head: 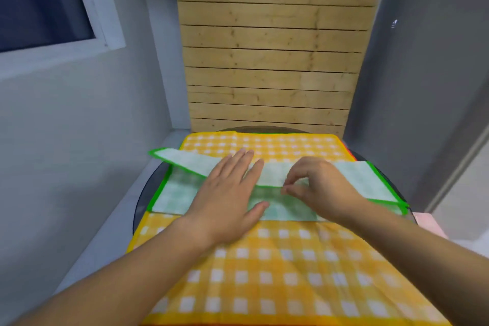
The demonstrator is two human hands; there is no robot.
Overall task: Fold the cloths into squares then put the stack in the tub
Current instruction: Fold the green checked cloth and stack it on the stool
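Note:
A green checked cloth [367, 182] with a bright green hem lies across a larger yellow checked cloth [264, 267]. Its far edge is folded over toward me, and the left end of that fold lifts off at an angle. My left hand [227, 196] lies flat on the green cloth's middle, fingers straight. My right hand [315, 188] pinches the folded edge between thumb and fingertips, just right of the left hand. No tub is in view.
Both cloths rest on a round dark table [144, 193] that the yellow one mostly covers. A wooden slat wall [270, 61] stands behind, grey walls close in on both sides, and a pink object [428, 222] shows at the table's right edge.

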